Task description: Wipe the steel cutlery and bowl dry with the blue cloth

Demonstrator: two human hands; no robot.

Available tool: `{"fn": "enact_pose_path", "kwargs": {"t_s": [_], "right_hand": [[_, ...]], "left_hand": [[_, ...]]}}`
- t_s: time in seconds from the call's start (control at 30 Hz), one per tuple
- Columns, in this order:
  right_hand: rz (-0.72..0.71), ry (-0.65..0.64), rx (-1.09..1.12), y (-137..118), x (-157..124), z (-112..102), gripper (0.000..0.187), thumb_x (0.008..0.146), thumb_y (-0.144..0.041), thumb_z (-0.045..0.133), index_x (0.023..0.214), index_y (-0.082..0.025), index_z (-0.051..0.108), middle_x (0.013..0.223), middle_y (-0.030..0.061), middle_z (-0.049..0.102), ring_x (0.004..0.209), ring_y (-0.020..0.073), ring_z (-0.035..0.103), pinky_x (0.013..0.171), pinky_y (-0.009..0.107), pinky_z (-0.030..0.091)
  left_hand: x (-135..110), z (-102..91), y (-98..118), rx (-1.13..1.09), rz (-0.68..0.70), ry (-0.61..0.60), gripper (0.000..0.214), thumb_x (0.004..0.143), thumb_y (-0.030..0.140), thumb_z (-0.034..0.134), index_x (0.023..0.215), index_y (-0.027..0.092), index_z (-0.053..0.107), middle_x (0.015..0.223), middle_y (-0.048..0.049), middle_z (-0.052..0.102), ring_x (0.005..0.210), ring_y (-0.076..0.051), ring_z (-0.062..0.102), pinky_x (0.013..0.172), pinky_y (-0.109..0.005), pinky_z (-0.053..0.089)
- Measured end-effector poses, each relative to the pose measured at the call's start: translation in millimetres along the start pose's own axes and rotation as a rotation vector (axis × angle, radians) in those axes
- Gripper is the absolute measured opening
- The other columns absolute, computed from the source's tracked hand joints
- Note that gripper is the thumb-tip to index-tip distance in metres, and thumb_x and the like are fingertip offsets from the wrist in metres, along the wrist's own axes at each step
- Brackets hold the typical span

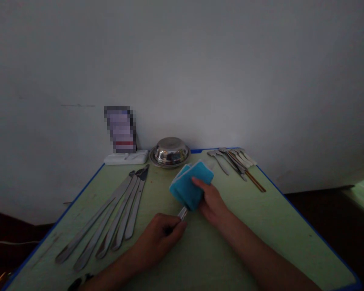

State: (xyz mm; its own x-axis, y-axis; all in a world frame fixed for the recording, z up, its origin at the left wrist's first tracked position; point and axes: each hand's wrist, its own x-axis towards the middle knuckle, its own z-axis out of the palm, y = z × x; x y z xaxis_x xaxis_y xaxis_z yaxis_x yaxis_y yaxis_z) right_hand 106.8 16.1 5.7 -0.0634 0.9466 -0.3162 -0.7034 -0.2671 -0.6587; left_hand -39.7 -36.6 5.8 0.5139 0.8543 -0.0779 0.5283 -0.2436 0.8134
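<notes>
My left hand [161, 235] is closed round the handle of a metal utensil [182, 212], low in the middle of the green table [261, 226]. The utensil's far end is hidden inside a folded blue cloth [190, 184]. My right hand [210, 201] wraps that cloth round the utensil, thumb on top of the fabric. Which kind of utensil it is I cannot tell.
Several long metal utensils [115, 218] lie side by side on the left of the table. Another heap of cutlery [235, 161] lies at the far right. An upturned steel bowl [170, 151] and a white tray [125, 157] stand by the wall. The table has a blue edge.
</notes>
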Motion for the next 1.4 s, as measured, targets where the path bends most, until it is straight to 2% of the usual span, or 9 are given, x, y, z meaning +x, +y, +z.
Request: {"fn": "enact_pose_path", "kwargs": {"t_s": [0.13, 0.23, 0.43, 0.53, 0.6, 0.67, 0.87, 1.1, 1.4], "right_hand": [[0.068, 0.012, -0.047, 13.5, -5.0, 3.3, 0.018, 0.066, -0.017, 0.064, 0.083, -0.014, 0.062, 0.073, 0.0033, 0.071, 0.064, 0.0176, 0.065, 0.066, 0.032, 0.053], [0.069, 0.100, -0.019, 4.0, 0.5, 1.9, 0.014, 0.069, -0.013, 0.058, 0.083, -0.014, 0.063, 0.071, 0.0033, 0.071, 0.062, 0.0166, 0.065, 0.066, 0.031, 0.053], [-0.198, 0.279, 0.072, -44.2, 23.2, -16.8, 0.023, 0.067, -0.009, 0.062, 0.089, -0.016, 0.063, 0.076, 0.0008, 0.071, 0.069, 0.0151, 0.065, 0.075, 0.031, 0.052], [-0.261, 0.280, 0.179, -58.5, 24.9, -21.8, 0.021, 0.075, -0.027, 0.058, 0.093, -0.019, 0.063, 0.080, 0.0006, 0.071, 0.072, 0.0160, 0.065, 0.078, 0.036, 0.051], [-0.259, 0.235, 0.254, -60.0, 23.4, -21.6, 0.032, 0.082, -0.041, 0.045, 0.097, -0.019, 0.062, 0.083, 0.0023, 0.071, 0.075, 0.0172, 0.065, 0.080, 0.039, 0.050], [-0.233, 0.221, 0.269, -56.7, 22.7, -20.3, 0.038, 0.085, -0.043, 0.035, 0.098, -0.018, 0.061, 0.084, 0.0033, 0.071, 0.076, 0.0173, 0.065, 0.081, 0.040, 0.049], [-0.215, 0.338, 0.101, -44.5, 26.1, -20.4, 0.016, 0.077, -0.021, 0.058, 0.091, -0.017, 0.061, 0.078, 0.0010, 0.071, 0.068, 0.0154, 0.065, 0.074, 0.035, 0.053], [-0.293, 0.272, 0.045, -44.1, 26.5, -24.9, 0.027, 0.066, -0.021, 0.070, 0.091, -0.018, 0.063, 0.077, 0.0009, 0.072, 0.068, 0.0154, 0.066, 0.075, 0.034, 0.054], [-0.120, 0.217, 0.073, -40.7, 31.2, -27.9, 0.029, 0.067, -0.019, 0.069, 0.095, -0.016, 0.062, 0.074, 0.0032, 0.072, 0.066, 0.0183, 0.067, 0.072, 0.037, 0.054]], "left_hand": [[-0.7, 1.2, -1.2, 0.052, 0.073, -0.039, 0.038, 0.085, 0.032, 0.037, 0.051, 0.018, 0.027, 0.051, 0.0058, 0.024, 0.047, -0.007, 0.027, 0.045, -0.022, 0.021], [-2.1, 2.1, -0.8, 0.089, 0.099, -0.046, 0.037, 0.087, 0.030, 0.036, 0.053, 0.017, 0.028, 0.051, 0.0057, 0.025, 0.047, -0.007, 0.029, 0.046, -0.022, 0.022], [-4.2, 3.1, -1.7, 0.121, 0.132, -0.095, 0.038, 0.088, 0.031, 0.035, 0.053, 0.017, 0.028, 0.051, 0.0062, 0.023, 0.047, -0.007, 0.027, 0.047, -0.022, 0.022], [-3.4, 2.6, -2.1, 0.095, 0.118, -0.096, 0.037, 0.087, 0.029, 0.036, 0.053, 0.018, 0.027, 0.052, 0.0062, 0.023, 0.048, -0.007, 0.028, 0.048, -0.021, 0.022], [-2.8, 1.8, -1.1, 0.084, 0.085, -0.084, 0.036, 0.086, 0.030, 0.036, 0.053, 0.018, 0.028, 0.052, 0.0061, 0.023, 0.049, -0.007, 0.028, 0.047, -0.022, 0.022], [-2.4, 1.2, 0.4, 0.067, 0.048, -0.082, 0.037, 0.086, 0.031, 0.035, 0.052, 0.018, 0.028, 0.052, 0.0061, 0.022, 0.048, -0.007, 0.027, 0.046, -0.022, 0.021], [-3.3, 1.4, 0.6, 0.044, 0.045, -0.077, 0.036, 0.085, 0.032, 0.035, 0.052, 0.018, 0.030, 0.053, 0.0058, 0.023, 0.050, -0.008, 0.027, 0.047, -0.022, 0.022], [-3.4, 0.5, 0.7, 0.033, 0.072, -0.092, 0.037, 0.086, 0.030, 0.036, 0.052, 0.018, 0.028, 0.052, 0.0064, 0.022, 0.048, -0.007, 0.026, 0.047, -0.022, 0.022], [-3.9, -1.1, 1.0, 0.025, 0.073, -0.111, 0.036, 0.086, 0.030, 0.036, 0.052, 0.018, 0.027, 0.052, 0.0064, 0.022, 0.048, -0.007, 0.026, 0.046, -0.022, 0.022]]}}
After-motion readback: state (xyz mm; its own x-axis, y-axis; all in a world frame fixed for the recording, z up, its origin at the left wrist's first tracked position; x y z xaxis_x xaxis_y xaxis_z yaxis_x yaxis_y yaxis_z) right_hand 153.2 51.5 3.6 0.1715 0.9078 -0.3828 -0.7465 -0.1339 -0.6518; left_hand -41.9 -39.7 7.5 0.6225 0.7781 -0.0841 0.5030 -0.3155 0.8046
